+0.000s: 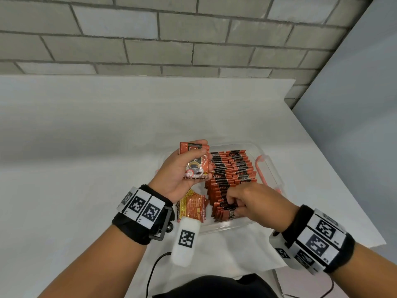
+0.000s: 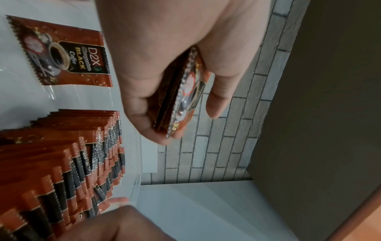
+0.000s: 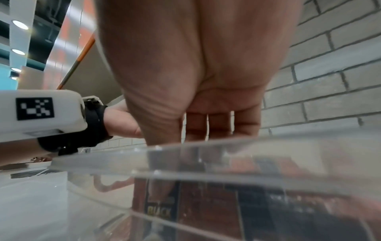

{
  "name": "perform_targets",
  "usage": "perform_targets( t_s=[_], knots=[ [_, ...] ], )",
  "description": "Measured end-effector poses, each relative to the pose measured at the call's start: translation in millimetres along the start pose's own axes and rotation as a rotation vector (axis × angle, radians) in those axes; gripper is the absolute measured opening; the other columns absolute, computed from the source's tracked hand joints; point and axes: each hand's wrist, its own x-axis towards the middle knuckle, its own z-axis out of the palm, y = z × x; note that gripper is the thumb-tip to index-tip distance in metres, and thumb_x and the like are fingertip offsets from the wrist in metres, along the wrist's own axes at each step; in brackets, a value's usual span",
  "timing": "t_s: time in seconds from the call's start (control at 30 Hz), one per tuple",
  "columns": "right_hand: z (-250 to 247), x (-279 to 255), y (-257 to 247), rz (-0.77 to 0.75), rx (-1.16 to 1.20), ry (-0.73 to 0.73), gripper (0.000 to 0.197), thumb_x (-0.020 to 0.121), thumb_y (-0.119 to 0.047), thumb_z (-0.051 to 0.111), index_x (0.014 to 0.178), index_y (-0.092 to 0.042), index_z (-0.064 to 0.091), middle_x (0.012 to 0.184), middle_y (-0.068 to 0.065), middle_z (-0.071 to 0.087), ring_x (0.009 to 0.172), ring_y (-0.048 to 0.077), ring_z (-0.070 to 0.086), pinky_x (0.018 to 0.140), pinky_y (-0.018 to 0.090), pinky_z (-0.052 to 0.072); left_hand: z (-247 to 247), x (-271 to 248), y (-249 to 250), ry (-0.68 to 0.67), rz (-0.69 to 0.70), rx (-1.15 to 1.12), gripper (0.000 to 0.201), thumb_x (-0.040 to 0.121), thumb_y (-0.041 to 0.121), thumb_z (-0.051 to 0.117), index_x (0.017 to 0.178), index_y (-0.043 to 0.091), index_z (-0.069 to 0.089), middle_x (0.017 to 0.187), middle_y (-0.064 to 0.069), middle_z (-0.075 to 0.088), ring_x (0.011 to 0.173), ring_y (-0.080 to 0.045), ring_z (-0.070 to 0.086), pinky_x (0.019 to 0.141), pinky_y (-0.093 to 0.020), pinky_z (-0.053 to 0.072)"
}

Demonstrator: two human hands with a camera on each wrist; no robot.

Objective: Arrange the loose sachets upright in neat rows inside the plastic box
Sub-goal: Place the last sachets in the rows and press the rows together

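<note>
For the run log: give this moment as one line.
left hand: holds sachet stack | right hand: tucking sachet into near row | plastic box: rows upright

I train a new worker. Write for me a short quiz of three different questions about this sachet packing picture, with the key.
1. True or false: the left hand holds a small stack of sachets above the plastic box.
2. Where are the right hand fingertips? A) on the table B) in the near end of the upright rows C) on the box's latch
3. Fill in: loose sachets lie flat in the box's near-____ corner.

Key: 1 true; 2 B; 3 left
</note>
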Motion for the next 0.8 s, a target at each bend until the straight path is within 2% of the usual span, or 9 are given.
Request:
perform_targets(
  t_s=[0.07,0.1,0.27,0.33,0.43,0.53,0.67,0.73,0.8],
  knots=[
    [1,1,1,0.005,0.016,0.003,0.018,0.084,-0.019,0.067,0.078,-0.026,0.052,0.071,-0.016,0.046,0.068,0.002,0.044,0.056,0.013,0.028,0,0,0,0.002,0.0,0.002,0.034,0.074,0.015,0.063,0.108,0.013,0.064,0.082,-0.008,0.065,0.064,-0.018,0.063,0.063,-0.033,0.054],
    [2,2,2,0.007,0.02,-0.011,0.02,0.083,-0.018,0.068,0.075,-0.025,0.051,0.069,-0.016,0.046,0.067,0.002,0.043,0.057,0.013,0.029,0,0,0,0.003,0.0,0.002,0.034,0.074,0.015,0.063,0.109,0.013,0.064,0.082,-0.008,0.065,0.064,-0.019,0.063,0.063,-0.033,0.054],
    [3,5,2,0.002,-0.011,-0.027,0.008,0.083,-0.019,0.069,0.079,-0.016,0.062,0.066,-0.015,0.045,0.062,-0.002,0.041,0.057,0.01,0.029,0,0,-1,0.006,0.001,0.007,0.037,0.074,0.016,0.064,0.11,0.012,0.064,0.083,-0.009,0.066,0.065,-0.019,0.063,0.064,-0.033,0.054],
    [3,6,0,-0.009,-0.038,-0.032,0.008,0.083,-0.018,0.068,0.078,-0.015,0.062,0.07,-0.012,0.052,0.065,0.001,0.044,0.058,0.011,0.031,0,0,-1,0.001,0.001,0.007,0.036,0.074,0.016,0.064,0.11,0.012,0.064,0.082,-0.008,0.066,0.065,-0.019,0.063,0.064,-0.033,0.054],
    [1,6,-3,-0.01,-0.091,-0.034,0.013,0.083,-0.018,0.067,0.074,-0.019,0.058,0.08,-0.004,0.062,0.075,0.01,0.054,0.066,0.021,0.041,0,-1,-1,0.001,0.0,0.007,0.037,0.074,0.016,0.064,0.111,0.012,0.063,0.081,-0.008,0.066,0.064,-0.019,0.063,0.063,-0.033,0.053],
    [0,8,-4,0.0,-0.127,-0.027,0.021,0.082,-0.02,0.069,0.07,-0.023,0.051,0.082,-0.005,0.062,0.078,0.012,0.057,0.067,0.027,0.046,1,-1,0,0.005,0.0,0.011,0.037,0.075,0.016,0.064,0.111,0.012,0.063,0.083,-0.009,0.066,0.065,-0.019,0.063,0.063,-0.033,0.054],
    [4,11,-1,0.011,-0.126,-0.028,0.037,0.08,-0.021,0.071,0.061,-0.027,0.039,0.076,-0.009,0.057,0.075,0.011,0.055,0.058,0.019,0.038,-1,-1,-1,0.002,-0.003,0.003,0.032,0.077,0.015,0.063,0.109,0.013,0.064,0.084,-0.01,0.066,0.065,-0.019,0.063,0.063,-0.033,0.054],
    [5,12,2,0.02,-0.105,-0.029,0.037,0.079,-0.021,0.072,0.061,-0.027,0.041,0.072,-0.011,0.055,0.072,0.009,0.054,0.057,0.018,0.036,-2,-1,-1,-0.008,-0.006,-0.017,0.03,0.078,0.014,0.062,0.108,0.012,0.064,0.083,-0.01,0.066,0.065,-0.02,0.063,0.063,-0.033,0.055],
    [5,12,4,0.027,-0.074,-0.033,0.035,0.078,-0.021,0.073,0.061,-0.027,0.044,0.069,-0.013,0.053,0.07,0.008,0.053,0.059,0.019,0.039,-2,-1,-1,-0.015,-0.011,-0.033,0.031,0.076,0.015,0.061,0.107,0.012,0.064,0.083,-0.011,0.066,0.065,-0.021,0.063,0.062,-0.033,0.055]
  ],
)
